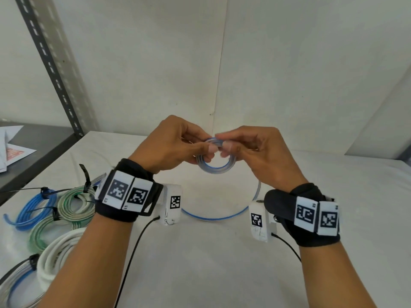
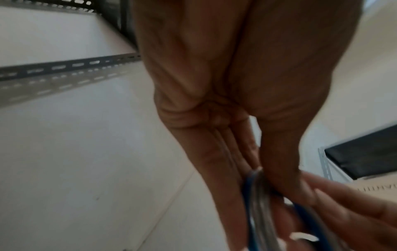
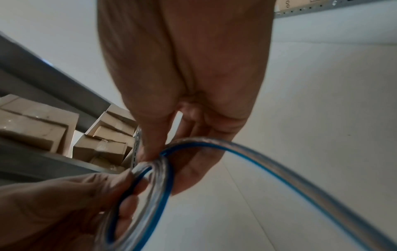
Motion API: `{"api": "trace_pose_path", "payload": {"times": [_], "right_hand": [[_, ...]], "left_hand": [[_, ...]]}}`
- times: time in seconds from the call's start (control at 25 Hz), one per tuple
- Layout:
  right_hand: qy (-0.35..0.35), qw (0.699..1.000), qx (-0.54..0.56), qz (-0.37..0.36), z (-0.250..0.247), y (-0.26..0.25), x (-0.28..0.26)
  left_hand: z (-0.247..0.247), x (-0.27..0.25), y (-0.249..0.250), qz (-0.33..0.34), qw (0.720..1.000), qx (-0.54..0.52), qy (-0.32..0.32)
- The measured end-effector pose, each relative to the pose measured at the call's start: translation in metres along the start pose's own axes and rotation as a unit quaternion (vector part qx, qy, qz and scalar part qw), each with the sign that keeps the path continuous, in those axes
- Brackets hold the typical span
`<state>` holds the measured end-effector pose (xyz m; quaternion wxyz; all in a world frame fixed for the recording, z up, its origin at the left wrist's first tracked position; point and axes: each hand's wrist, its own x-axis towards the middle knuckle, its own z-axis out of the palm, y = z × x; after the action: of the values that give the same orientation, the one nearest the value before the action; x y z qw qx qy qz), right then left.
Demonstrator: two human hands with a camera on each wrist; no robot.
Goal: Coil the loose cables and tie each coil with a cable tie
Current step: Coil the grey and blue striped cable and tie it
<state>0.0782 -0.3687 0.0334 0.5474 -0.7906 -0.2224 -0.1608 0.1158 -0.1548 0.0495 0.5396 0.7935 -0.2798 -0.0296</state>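
A small coil of clear cable with a blue stripe [image 1: 216, 166] hangs in the air above the white table [image 1: 222, 263], held between both hands. My left hand [image 1: 178, 143] pinches the coil's upper left side with thumb and fingers. My right hand [image 1: 251, 147] pinches the top right of the same coil [image 3: 150, 183]. The cable's loose tail [image 1: 213, 217] runs down from the right hand and curves across the table toward the left wrist. In the left wrist view the coil [image 2: 257, 203] shows blurred between the fingers. No cable tie is seen on this coil.
Several finished coils lie at the table's left: a blue one [image 1: 33, 210], green-white ones [image 1: 75, 203], a white one [image 1: 57, 256], with black cable ties [image 1: 86, 178] on them. A dark shelf [image 1: 33, 152] with papers and a slotted metal post [image 1: 51, 63] stand at the left.
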Motion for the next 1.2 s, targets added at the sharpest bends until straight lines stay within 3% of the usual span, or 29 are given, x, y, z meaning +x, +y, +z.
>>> {"api": "trace_pose_path", "payload": {"times": [0.12, 0.24, 0.48, 0.56, 0.68, 0.76, 0.84, 0.96, 1.2], "right_hand": [[0.127, 0.99, 0.061, 0.009, -0.001, -0.001, 0.004], [0.179, 0.972, 0.148, 0.042, 0.01, -0.003, 0.005], [0.257, 0.934, 0.247, 0.019, 0.033, -0.008, 0.006], [0.241, 0.945, 0.22, 0.004, 0.023, -0.005, 0.006], [0.113, 0.991, 0.071, -0.015, -0.001, 0.001, 0.004], [0.038, 0.999, -0.026, -0.011, -0.008, 0.002, 0.001], [0.007, 0.997, -0.072, -0.007, -0.009, 0.002, 0.0], [0.021, 0.999, -0.026, -0.006, -0.008, 0.002, 0.001], [0.175, 0.972, 0.155, 0.036, 0.008, 0.001, 0.003]], "left_hand": [[-0.002, 0.003, 0.001, 0.029, 0.987, -0.113, 0.112], [0.002, 0.006, 0.003, 0.03, 0.959, -0.211, 0.186], [0.022, 0.012, 0.005, 0.002, 0.927, -0.324, 0.189], [0.019, 0.012, 0.003, 0.001, 0.946, -0.282, 0.161], [0.008, 0.009, -0.003, -0.003, 0.987, -0.138, 0.088], [0.005, 0.006, -0.004, -0.012, 0.999, -0.05, 0.016], [0.006, 0.004, -0.004, -0.013, 1.0, -0.005, -0.019], [0.005, 0.003, -0.004, -0.014, 1.0, -0.027, 0.0], [0.0, 0.006, -0.003, 0.012, 0.973, -0.186, 0.137]]}}
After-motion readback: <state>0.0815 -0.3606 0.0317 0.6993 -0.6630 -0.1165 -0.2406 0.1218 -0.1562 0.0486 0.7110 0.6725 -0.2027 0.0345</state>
